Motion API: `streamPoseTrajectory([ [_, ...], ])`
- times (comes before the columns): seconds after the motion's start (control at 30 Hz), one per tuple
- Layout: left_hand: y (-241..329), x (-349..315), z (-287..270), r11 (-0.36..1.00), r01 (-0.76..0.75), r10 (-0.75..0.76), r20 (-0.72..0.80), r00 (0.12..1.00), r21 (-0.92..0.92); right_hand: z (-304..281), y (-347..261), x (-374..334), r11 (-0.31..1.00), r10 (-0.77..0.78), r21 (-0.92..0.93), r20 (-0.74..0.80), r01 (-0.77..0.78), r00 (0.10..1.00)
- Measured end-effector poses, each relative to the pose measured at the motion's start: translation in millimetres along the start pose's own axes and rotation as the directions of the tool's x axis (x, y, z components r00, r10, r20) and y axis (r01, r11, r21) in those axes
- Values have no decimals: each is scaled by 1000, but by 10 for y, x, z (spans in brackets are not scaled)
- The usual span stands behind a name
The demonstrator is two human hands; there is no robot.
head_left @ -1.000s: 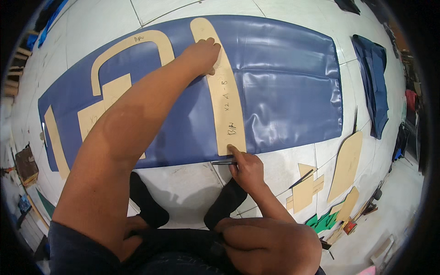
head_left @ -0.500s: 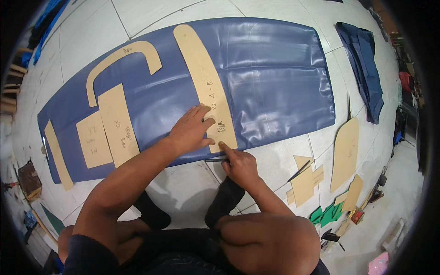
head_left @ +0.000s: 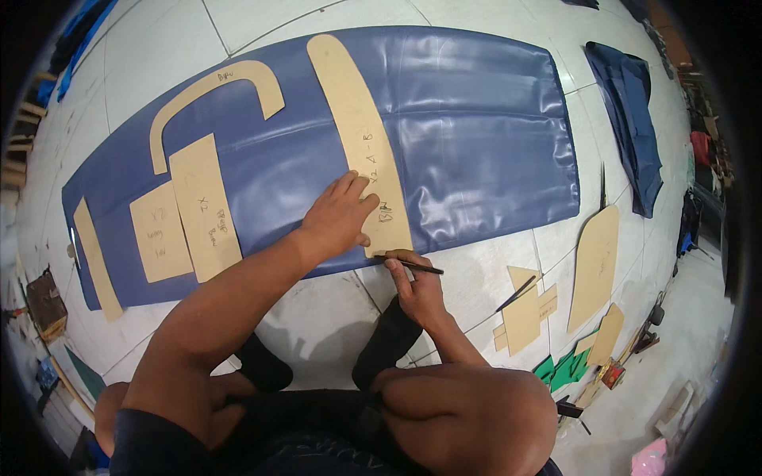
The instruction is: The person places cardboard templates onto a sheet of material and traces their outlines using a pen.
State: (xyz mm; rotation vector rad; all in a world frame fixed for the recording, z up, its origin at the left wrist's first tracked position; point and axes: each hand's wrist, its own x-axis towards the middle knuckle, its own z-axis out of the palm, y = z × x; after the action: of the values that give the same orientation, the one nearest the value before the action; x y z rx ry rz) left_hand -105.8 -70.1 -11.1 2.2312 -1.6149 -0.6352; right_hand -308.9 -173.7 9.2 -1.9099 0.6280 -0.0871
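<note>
A long tan cardboard template (head_left: 349, 103) with a rounded far end lies across a shiny blue vinyl-like sheet (head_left: 484, 151) on the floor. My left hand (head_left: 337, 216) rests on the template's near part, fingers spread over its left edge. In my right hand (head_left: 421, 295) is a slim dark pen (head_left: 422, 266), its tip at the template's near left corner. Further left on the sheet are a hooked template (head_left: 169, 105), a rectangular one (head_left: 205, 178), a squarish one (head_left: 156, 250) and a narrow strip (head_left: 97, 262).
Folded dark blue material (head_left: 627, 119) lies on the tiles at far right. Nearer are a big rounded template (head_left: 595, 270), smaller cardboard pieces (head_left: 521, 325) with a dark slender tool (head_left: 516, 294) on them, and green scraps (head_left: 567, 369). A brown box-like object (head_left: 46, 305) stands at left.
My right index finger has come off the template's near end, and the pen has swung round so that its tip meets the corner. My left hand stays on the template, shifted slightly.
</note>
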Motion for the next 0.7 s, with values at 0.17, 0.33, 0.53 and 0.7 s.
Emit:
streamPoseTrajectory([
  [0.17,-7,0,16,1000,16,-16,9,1000,12,76,27,31,999,42,-6,25,-42,999],
  [0.33,1,19,38,1000,12,-12,10,1000,-1,78,5,58,996,-36,-76,12,37,999],
  [0.53,6,-6,24,999,30,-30,25,999,11,-220,-83,99,943,81,-315,-101,-109,992],
  [0.7,35,18,-4,1000,28,-28,6,1000,-3,-319,1,114,910,9,-410,-116,-56,993],
])
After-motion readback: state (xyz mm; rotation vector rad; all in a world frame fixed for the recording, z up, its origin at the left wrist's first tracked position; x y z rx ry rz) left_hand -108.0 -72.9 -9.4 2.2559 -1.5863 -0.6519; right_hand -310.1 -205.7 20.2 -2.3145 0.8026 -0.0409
